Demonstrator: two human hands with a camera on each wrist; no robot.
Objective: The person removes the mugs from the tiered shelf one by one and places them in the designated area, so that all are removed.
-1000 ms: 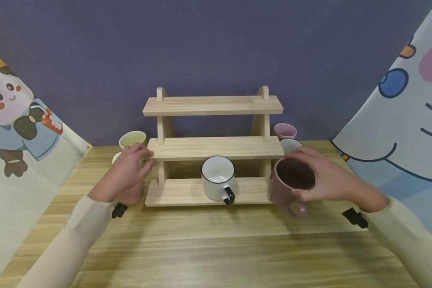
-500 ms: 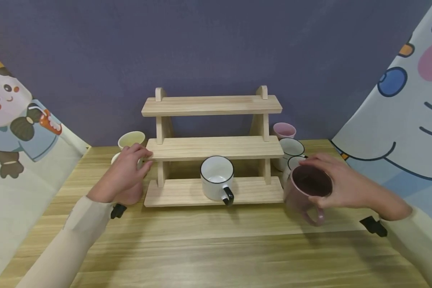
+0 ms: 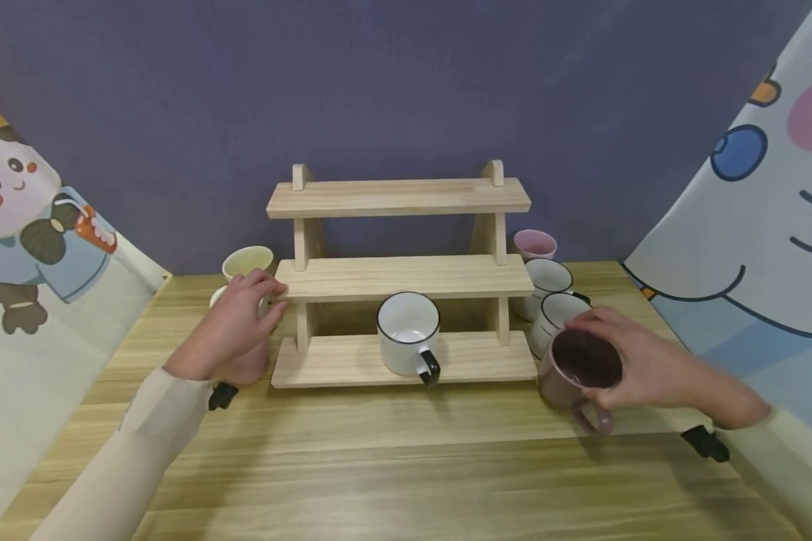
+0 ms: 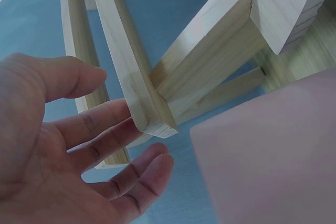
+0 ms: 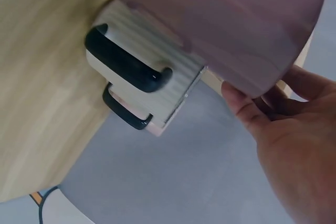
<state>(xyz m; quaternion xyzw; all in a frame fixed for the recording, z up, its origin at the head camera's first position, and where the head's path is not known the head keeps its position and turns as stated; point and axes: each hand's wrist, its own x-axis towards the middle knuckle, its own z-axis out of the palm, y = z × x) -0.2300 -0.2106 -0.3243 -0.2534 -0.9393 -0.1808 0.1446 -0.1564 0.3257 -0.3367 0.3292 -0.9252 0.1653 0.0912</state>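
Observation:
My right hand point(image 3: 639, 372) grips a mauve mug point(image 3: 560, 379) by its rim, fingers on the far side and thumb on the near side. The mug is upright just off the right end of the lowest shelf, its handle towards me. Whether its base touches the table is unclear. A white mug with black rim point(image 3: 401, 349) stands on the lowest shelf of the wooden rack point(image 3: 359, 278). At the rack's left, my left hand point(image 3: 233, 323) has its fingers at the end of the middle shelf; in the left wrist view the thumb point(image 4: 73, 77) is apart from the wood.
Two white black-rimmed mugs, a nearer mug point(image 3: 544, 330) and a farther mug point(image 3: 548, 279), stand right of the rack with a pink cup point(image 3: 536, 246) behind. Left of it are a yellow cup point(image 3: 249, 263) and a pink vessel point(image 3: 245, 367), partly hidden by my left hand.
My right hand has carried the mauve mug rightward and slightly towards me, off the lowest shelf's right end, uncovering the nearer white mug. My left hand has stayed in place.

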